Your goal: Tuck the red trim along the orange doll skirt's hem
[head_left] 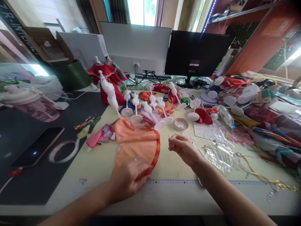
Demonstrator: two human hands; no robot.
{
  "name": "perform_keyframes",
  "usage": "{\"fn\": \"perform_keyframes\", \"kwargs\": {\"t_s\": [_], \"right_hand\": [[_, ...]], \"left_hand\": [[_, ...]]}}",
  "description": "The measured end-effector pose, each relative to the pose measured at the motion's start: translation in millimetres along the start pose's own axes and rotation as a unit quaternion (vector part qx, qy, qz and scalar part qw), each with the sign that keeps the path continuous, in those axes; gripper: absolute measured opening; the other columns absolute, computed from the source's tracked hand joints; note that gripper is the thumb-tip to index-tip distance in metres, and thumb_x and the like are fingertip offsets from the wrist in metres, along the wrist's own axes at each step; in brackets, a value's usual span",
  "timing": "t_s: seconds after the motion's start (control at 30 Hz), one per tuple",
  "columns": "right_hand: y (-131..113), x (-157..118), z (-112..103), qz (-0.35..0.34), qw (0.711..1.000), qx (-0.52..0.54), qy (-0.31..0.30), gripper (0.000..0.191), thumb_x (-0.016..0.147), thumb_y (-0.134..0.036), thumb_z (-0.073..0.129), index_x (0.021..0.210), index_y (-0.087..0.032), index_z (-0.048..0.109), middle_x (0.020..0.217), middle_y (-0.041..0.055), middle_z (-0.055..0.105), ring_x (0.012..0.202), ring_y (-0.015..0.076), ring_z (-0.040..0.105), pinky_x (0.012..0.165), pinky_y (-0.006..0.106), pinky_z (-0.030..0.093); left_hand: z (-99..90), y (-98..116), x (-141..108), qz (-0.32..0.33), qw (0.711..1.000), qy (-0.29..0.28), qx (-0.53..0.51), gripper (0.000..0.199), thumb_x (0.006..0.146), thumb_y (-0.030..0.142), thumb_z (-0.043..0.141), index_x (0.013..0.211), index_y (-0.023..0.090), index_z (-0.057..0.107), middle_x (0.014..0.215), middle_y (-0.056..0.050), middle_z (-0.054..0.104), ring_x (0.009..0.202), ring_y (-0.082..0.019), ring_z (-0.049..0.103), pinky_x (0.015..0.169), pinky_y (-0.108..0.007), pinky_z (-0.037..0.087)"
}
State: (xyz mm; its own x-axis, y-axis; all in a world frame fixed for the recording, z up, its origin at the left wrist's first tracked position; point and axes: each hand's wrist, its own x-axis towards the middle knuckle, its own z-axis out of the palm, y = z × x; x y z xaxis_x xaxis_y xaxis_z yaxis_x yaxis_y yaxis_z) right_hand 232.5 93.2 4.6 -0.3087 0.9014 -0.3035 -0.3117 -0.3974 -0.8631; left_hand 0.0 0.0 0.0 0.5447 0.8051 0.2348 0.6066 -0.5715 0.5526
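Note:
A half-round piece of orange cloth [138, 141] with a patterned red trim [157, 144] along its curved edge lies on the pale cutting mat [172, 171]. My left hand [130, 175], a ring on one finger, is closed on the trimmed edge at the lower end of the cloth. To the right, my right hand [183, 148] is raised above the mat in a pinch, apart from the cloth. Whatever its fingertips hold is too small to make out. Behind it stands a round dish [181, 124] of small pale pieces.
Several white mannequin stands [135, 105] crowd the back beside a dressed red figure [104, 75]. Monitors [198, 53] rise behind. A phone [39, 147], a tape roll [64, 151] and a pink bottle [30, 103] are left; fabric scraps [265, 116] and plastic bags [218, 155] lie right.

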Motion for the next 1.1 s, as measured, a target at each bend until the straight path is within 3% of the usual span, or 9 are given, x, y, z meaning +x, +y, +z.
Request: {"fn": "perform_keyframes", "kwargs": {"t_s": [0.13, 0.33, 0.5, 0.7, 0.87, 1.1], "right_hand": [[11.8, 2.1, 10.2, 0.005, 0.999, -0.019, -0.037, 0.02, 0.065, -0.029, 0.079, 0.065, -0.017, 0.063, 0.058, -0.0027, 0.055, 0.055, 0.0094, 0.051, 0.062, 0.028, 0.044], [24.3, -1.9, 15.7, 0.006, 0.997, 0.012, -0.079, 0.017, 0.072, -0.034, 0.073, 0.071, -0.018, 0.068, 0.065, -0.0006, 0.055, 0.056, 0.0092, 0.047, 0.056, 0.025, 0.041], [33.8, -4.8, 12.8, -0.004, 0.995, 0.003, -0.103, 0.018, 0.077, -0.034, 0.068, 0.082, -0.018, 0.073, 0.065, -0.0004, 0.054, 0.058, 0.0089, 0.047, 0.058, 0.025, 0.042], [34.2, -5.3, 9.6, -0.03, 0.996, -0.02, -0.087, 0.018, 0.079, -0.034, 0.066, 0.085, -0.019, 0.074, 0.067, -0.0002, 0.054, 0.059, 0.0095, 0.05, 0.06, 0.026, 0.043], [24.9, -5.6, 7.7, -0.072, 0.997, -0.007, -0.022, 0.021, 0.074, -0.037, 0.07, 0.084, -0.02, 0.074, 0.069, 0.0004, 0.058, 0.059, 0.0108, 0.051, 0.061, 0.028, 0.044], [13.0, 0.4, -5.9, -0.028, 0.994, 0.103, 0.01, 0.019, 0.07, -0.035, 0.072, 0.079, -0.018, 0.071, 0.066, -0.0012, 0.057, 0.058, 0.0094, 0.05, 0.061, 0.026, 0.044]], "left_hand": [[-10.3, -4.2, 7.8, -0.039, 0.999, -0.001, -0.003, 0.02, 0.089, 0.029, 0.051, 0.095, 0.016, 0.064, 0.085, -0.005, 0.067, 0.077, -0.018, 0.062, 0.068, -0.029, 0.048], [-8.9, -5.9, 47.0, -0.13, 0.976, 0.096, -0.145, 0.022, 0.089, 0.024, 0.049, 0.1, 0.019, 0.066, 0.098, -0.003, 0.069, 0.087, -0.016, 0.063, 0.073, -0.025, 0.049], [3.3, -3.3, 68.2, -0.116, 0.965, 0.078, -0.221, 0.023, 0.088, 0.021, 0.048, 0.093, 0.019, 0.071, 0.088, -0.002, 0.07, 0.08, -0.015, 0.062, 0.072, -0.025, 0.049], [13.6, -4.1, 71.2, -0.166, 0.956, 0.115, -0.212, 0.021, 0.087, 0.024, 0.05, 0.082, 0.017, 0.069, 0.078, -0.003, 0.069, 0.073, -0.015, 0.061, 0.064, -0.025, 0.047], [16.2, -4.7, 79.4, -0.158, 0.956, 0.12, -0.217, 0.02, 0.086, 0.025, 0.05, 0.079, 0.016, 0.066, 0.076, -0.002, 0.066, 0.07, -0.014, 0.058, 0.062, -0.024, 0.044], [21.2, -6.2, 91.6, -0.134, 0.963, 0.084, -0.22, 0.025, 0.087, 0.022, 0.044, 0.078, 0.016, 0.067, 0.074, -0.001, 0.065, 0.071, -0.013, 0.058, 0.066, -0.024, 0.046]]}}
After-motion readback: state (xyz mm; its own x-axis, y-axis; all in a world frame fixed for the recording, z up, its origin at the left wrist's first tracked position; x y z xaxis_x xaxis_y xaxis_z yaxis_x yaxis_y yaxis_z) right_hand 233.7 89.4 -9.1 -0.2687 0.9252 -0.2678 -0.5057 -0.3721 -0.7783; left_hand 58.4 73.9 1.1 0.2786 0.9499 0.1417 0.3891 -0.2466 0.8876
